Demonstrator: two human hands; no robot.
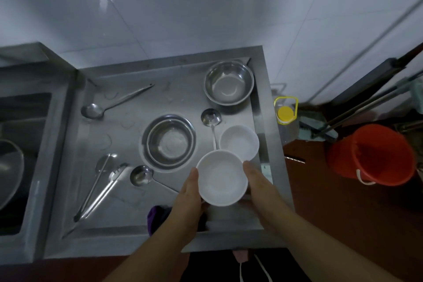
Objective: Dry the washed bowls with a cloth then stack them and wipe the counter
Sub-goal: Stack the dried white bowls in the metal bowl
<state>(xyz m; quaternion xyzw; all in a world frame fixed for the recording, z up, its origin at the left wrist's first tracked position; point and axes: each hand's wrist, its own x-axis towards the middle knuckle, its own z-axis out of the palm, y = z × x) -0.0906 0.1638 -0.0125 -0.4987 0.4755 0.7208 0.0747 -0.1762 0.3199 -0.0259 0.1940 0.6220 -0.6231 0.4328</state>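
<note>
The white bowl (221,179) is held between both hands above the near right part of the steel worktop (128,192), mouth up. The left hand (186,199) lies against its left side with the fingers along the wall, and the right hand (257,181) does the same on the right side; so the grip is two hands pressing on the bowl from both sides, the fingers mostly straight. Whether the fingers curl under the base I cannot tell.

The bowl looks smooth and glossy, probably ceramic or melamine, so I judge it rigid, rather light, and slippery if it is wet. The rim and the outer wall are the safest places to take it.

Just behind it a second white bowl (239,142) of the same round shape stands on the worktop. Further left is a pair of nested steel bowls (169,141), and one more steel bowl (229,83) is at the far right corner. A dark purple cloth (156,215) lies at the near edge, partly hidden by the left wrist. Ladles and tongs (98,190) are scattered around, all shiny metal.
</note>
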